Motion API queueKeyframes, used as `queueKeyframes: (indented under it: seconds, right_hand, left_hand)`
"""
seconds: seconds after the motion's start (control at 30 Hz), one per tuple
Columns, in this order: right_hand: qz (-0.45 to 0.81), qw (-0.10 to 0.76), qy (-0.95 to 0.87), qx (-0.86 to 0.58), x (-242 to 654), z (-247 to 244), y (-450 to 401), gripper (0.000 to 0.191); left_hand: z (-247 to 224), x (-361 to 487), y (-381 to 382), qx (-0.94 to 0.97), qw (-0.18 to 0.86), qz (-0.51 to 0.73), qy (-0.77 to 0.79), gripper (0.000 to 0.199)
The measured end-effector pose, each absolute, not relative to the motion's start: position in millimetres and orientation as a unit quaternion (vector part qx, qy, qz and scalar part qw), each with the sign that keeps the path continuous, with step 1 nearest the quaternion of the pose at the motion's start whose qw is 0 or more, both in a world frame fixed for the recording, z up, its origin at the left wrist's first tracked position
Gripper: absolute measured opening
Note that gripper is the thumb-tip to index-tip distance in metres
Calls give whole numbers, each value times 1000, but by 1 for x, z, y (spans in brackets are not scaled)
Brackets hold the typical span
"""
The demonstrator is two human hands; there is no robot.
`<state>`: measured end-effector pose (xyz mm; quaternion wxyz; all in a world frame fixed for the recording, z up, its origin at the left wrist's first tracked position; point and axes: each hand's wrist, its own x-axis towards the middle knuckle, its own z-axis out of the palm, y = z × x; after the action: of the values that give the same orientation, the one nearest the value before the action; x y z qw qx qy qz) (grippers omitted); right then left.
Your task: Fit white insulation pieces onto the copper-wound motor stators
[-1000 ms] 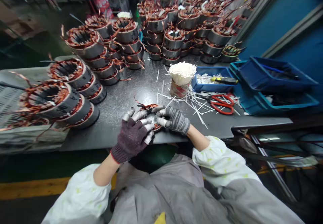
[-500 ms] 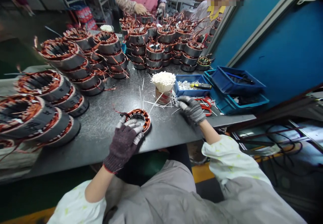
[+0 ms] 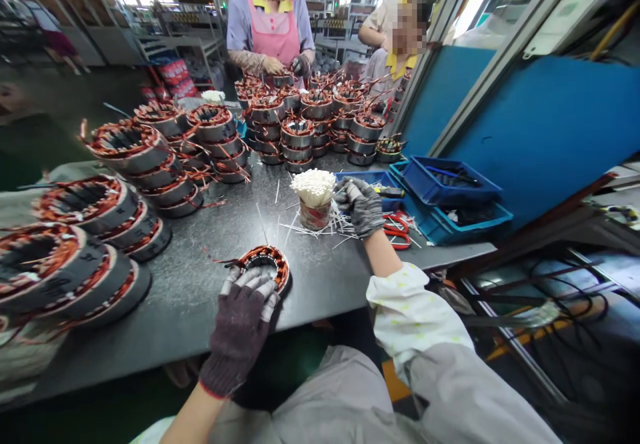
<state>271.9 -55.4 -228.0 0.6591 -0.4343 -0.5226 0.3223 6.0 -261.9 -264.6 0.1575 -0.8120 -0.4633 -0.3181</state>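
My left hand (image 3: 245, 317), in a dark knit glove with pale fingertips, holds the near side of a small motor stator (image 3: 281, 265) flat on the table. Its fingers lie over the ring and hide part of it; orange-brown copper windings show round the rest. My right hand (image 3: 361, 205), in a grey glove, is closed just right of a bundle of white sticks (image 3: 314, 187) that look like cotton swabs. Those stand in a round brown container (image 3: 315, 216). What the right fingertips pinch, if anything, cannot be made out. Loose white sticks (image 3: 345, 225) lie below that hand.
Stacks of stators stand at the left (image 3: 120, 277) and far side (image 3: 297, 141). A blue bin (image 3: 385, 179) lies behind my right hand, red-handled pliers (image 3: 397, 231) beside it. Stacked blue trays (image 3: 450, 181) stand at the right edge, near a blue panel. Co-workers are across the table.
My right hand has moved from over the pliers' left side to beside the stick bundle, and its fingers have drawn together. My left hand stays on the stator. The view has tilted up.
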Motion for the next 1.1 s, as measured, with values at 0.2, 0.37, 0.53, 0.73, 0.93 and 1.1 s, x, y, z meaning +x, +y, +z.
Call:
queueKeyframes:
  seconds: [0.2,0.37,0.53,0.73,0.93,1.1]
  right_hand:
    - [318,693,-519,-386,273,-236,-150,24]
    - [357,478,-758,-263,262,-271,-259,14]
    - [405,449,-752,-261,256,-287,-290,18]
    - [380,438,-769,-270,238,-288,-267,19]
    - [368,461,-754,-289,220,-279,-251,20]
    - [364,440,-753,-329,237,-270,-274,18]
  left_hand:
    - [-261,7,-258,-821,135,-287,-476,31]
    - [-260,5,-260,-819,69,-252,-512,28]
    - [-261,7,-261,-805,49,-251,-536,25]
    - [-261,9,-261,-804,61,-249,-536,22]
    - [-256,12,-261,-797,60,-266,-539,22]
    - [-256,11,-261,-802,56,-259,-534,23]
